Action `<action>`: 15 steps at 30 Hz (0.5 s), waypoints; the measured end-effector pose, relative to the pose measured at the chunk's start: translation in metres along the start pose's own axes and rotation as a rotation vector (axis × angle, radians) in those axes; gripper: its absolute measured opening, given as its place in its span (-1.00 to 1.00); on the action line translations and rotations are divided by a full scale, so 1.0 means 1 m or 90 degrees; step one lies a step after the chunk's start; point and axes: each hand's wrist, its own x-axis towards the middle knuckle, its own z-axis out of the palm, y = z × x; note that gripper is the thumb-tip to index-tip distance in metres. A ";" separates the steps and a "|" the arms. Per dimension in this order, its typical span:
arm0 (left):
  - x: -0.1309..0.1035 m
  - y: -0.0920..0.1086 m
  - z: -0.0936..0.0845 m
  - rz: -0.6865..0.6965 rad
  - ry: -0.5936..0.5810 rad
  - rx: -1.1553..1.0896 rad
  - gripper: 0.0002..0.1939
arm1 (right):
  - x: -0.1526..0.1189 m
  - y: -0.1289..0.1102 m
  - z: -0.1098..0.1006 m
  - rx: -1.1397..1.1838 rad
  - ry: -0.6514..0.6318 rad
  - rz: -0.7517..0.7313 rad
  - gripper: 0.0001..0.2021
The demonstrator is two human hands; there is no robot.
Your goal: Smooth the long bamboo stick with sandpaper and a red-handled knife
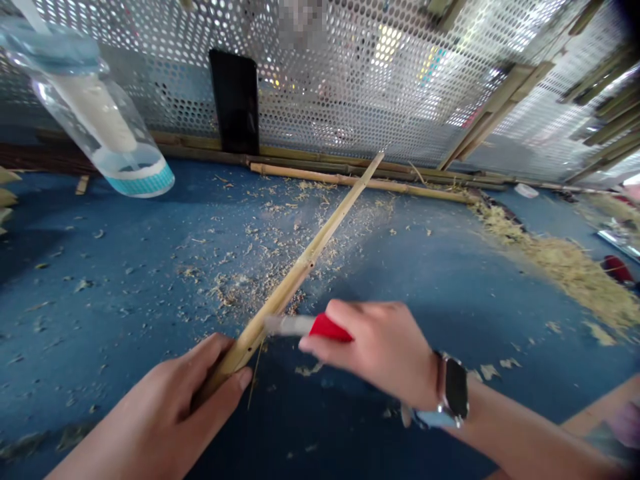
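Note:
A long pale bamboo stick (pixel 307 260) slants from the lower left up to the perforated metal panel, its far tip near the panel. My left hand (pixel 185 393) is wrapped round the near end, thumb on the right side. My right hand (pixel 375 340), with a watch on the wrist, is closed on the red handle of a knife (pixel 327 328). The knife's blade, blurred, meets or nearly meets the stick just beyond my left hand; exact contact is unclear. A thin sliver (pixel 256 373) hangs below the stick there.
Shavings lie scattered over the blue table (pixel 150 267), with a larger pile (pixel 565 267) at right. A clear bottle (pixel 110 127) stands at upper left. A black phone (pixel 235 103) leans on the perforated panel (pixel 320 87). More bamboo (pixel 325 177) lies along its base. Another person's arm (pixel 605 407) shows at lower right.

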 end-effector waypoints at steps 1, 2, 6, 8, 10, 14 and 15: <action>0.000 0.001 0.000 0.000 -0.025 0.011 -0.55 | 0.002 0.003 -0.001 -0.016 0.005 0.023 -0.34; -0.001 0.002 -0.001 0.002 -0.049 0.021 -0.53 | 0.003 0.004 -0.002 -0.025 0.012 0.036 -0.34; -0.002 0.002 -0.001 0.001 -0.068 0.035 -0.50 | 0.004 0.002 -0.002 0.010 0.016 -0.025 -0.35; -0.002 0.001 -0.001 -0.022 -0.066 0.044 -0.49 | 0.003 0.000 -0.002 -0.014 0.030 -0.009 -0.35; -0.003 0.001 0.000 -0.038 -0.072 0.052 -0.47 | 0.003 -0.003 -0.003 -0.035 0.036 0.021 -0.36; -0.003 0.005 0.000 -0.047 -0.073 0.063 -0.48 | 0.000 -0.009 -0.002 0.012 -0.006 -0.022 -0.35; -0.003 0.005 0.000 -0.052 -0.071 0.063 -0.48 | -0.001 -0.010 -0.002 0.014 -0.008 -0.025 -0.35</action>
